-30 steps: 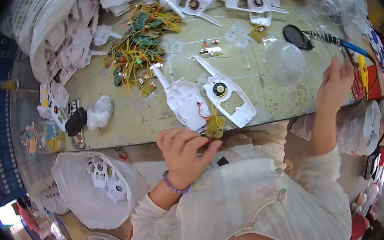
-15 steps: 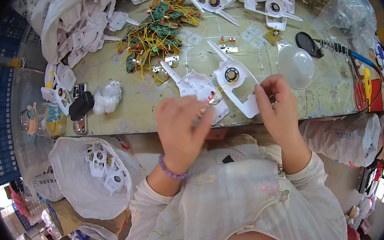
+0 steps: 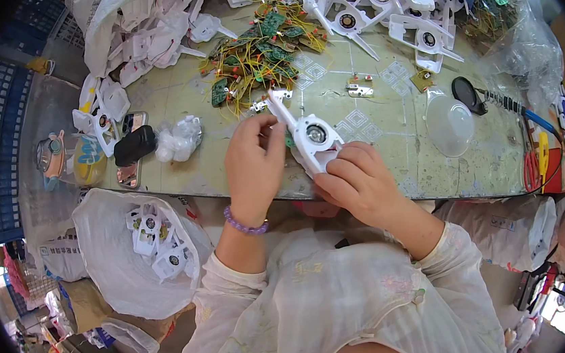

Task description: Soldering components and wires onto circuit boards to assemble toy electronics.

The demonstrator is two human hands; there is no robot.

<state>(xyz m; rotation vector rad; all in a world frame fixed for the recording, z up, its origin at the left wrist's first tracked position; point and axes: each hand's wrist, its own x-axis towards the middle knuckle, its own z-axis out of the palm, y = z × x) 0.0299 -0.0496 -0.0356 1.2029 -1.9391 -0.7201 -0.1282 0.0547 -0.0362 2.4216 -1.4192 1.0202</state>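
Near the table's front edge, two white plastic housing halves [image 3: 302, 136] lie together, one over the other. The upper one has a round dark speaker set in it, and a narrow arm points away to the far left. My left hand [image 3: 253, 166], with a purple bead bracelet, has curled fingers holding the left side by that arm. My right hand [image 3: 356, 181] is closed around the near right end, hiding that part. What lies between the halves is mostly hidden; a bit of green shows at the left edge.
Green circuit boards [image 3: 263, 45] with yellow wires are heaped beyond my hands. More white housings [image 3: 381, 3] lie at the back. A clear dish [image 3: 449, 125] and a blue-handled soldering iron [image 3: 539, 120] are at right. A white bag [image 3: 110, 261] with assembled pieces hangs at left.
The housing half with the speaker has moved left onto the other half. My right hand moved left with it, and my left hand now grips the left side. The view has shifted slightly.
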